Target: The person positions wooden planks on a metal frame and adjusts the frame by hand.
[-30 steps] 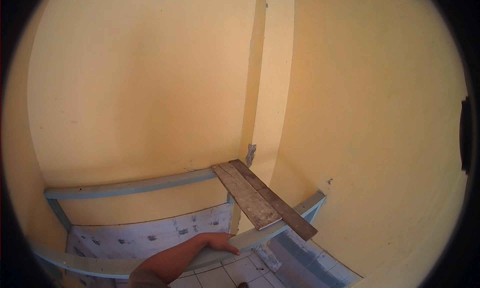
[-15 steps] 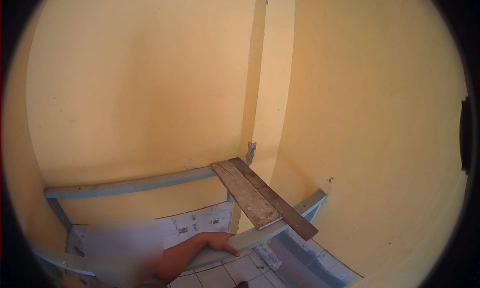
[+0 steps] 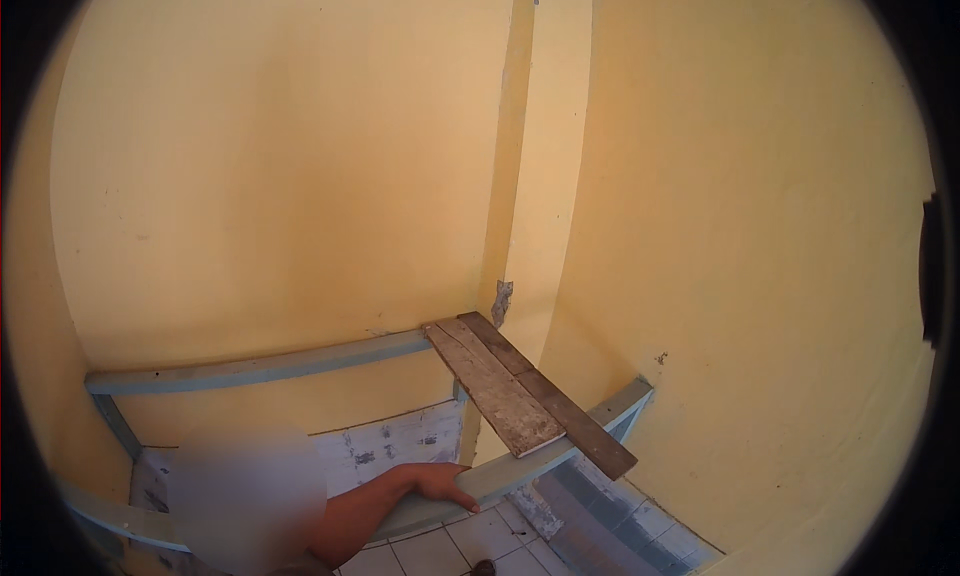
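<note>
Neither my left hand nor my right hand comes into the head view. Another person, whose head is a blurred patch, is at the lower left beside a grey-green wooden frame. That person's hand rests over the near beam, thumb pointing right and fingers partly hidden behind the wood. Two weathered brown planks lie side by side across the frame, from the far beam to the near one. The paler, wider plank is on the left. A darker, narrower plank on the right sticks out past the near beam.
Yellow walls enclose the frame, with a projecting pillar in the corner and chipped plaster near its base. Below are white floor tiles and a worn tiled ledge. A small dark object shows at the lower edge.
The view has shifted very slightly. The planks and the other person's hand stay where they were.
</note>
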`<state>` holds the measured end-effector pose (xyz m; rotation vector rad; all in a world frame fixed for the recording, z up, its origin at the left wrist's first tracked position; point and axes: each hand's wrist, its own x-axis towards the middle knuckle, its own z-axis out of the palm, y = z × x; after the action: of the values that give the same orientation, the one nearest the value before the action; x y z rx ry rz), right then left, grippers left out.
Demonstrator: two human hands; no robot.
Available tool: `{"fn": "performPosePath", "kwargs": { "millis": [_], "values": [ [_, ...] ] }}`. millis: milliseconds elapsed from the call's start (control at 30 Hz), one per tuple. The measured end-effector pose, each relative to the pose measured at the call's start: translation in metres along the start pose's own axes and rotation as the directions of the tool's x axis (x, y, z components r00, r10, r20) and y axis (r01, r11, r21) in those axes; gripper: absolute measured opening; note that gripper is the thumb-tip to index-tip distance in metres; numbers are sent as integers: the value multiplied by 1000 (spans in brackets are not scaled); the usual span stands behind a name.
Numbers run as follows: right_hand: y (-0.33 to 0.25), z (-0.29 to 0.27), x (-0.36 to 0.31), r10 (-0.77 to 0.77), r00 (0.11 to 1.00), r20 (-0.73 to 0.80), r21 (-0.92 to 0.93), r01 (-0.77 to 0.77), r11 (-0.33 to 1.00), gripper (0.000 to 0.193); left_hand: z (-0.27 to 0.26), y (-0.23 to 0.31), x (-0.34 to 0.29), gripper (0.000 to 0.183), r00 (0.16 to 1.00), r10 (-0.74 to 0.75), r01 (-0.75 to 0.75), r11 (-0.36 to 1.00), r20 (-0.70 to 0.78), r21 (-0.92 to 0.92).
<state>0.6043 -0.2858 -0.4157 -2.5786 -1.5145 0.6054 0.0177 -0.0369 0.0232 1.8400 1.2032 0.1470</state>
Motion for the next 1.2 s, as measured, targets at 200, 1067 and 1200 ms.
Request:
{"fn": "performPosePath", "kwargs": {
  "millis": [200,1067,1200],
  "values": [
    [16,24,15,-11,1000,-14,-77,10,997,47,1,-4,5,91,1000,16,-16,1000,-3,-11],
    [-6,-9,-11,329,944,3,121,-326,937,40,4,-23,18,87,1000,2,-1,997,-17,82],
    [5,-2,-8,120,993,-9,28,-119,992,39,2,-16,13,99,1000,-2,3,999,-20,52]
  ]
}}
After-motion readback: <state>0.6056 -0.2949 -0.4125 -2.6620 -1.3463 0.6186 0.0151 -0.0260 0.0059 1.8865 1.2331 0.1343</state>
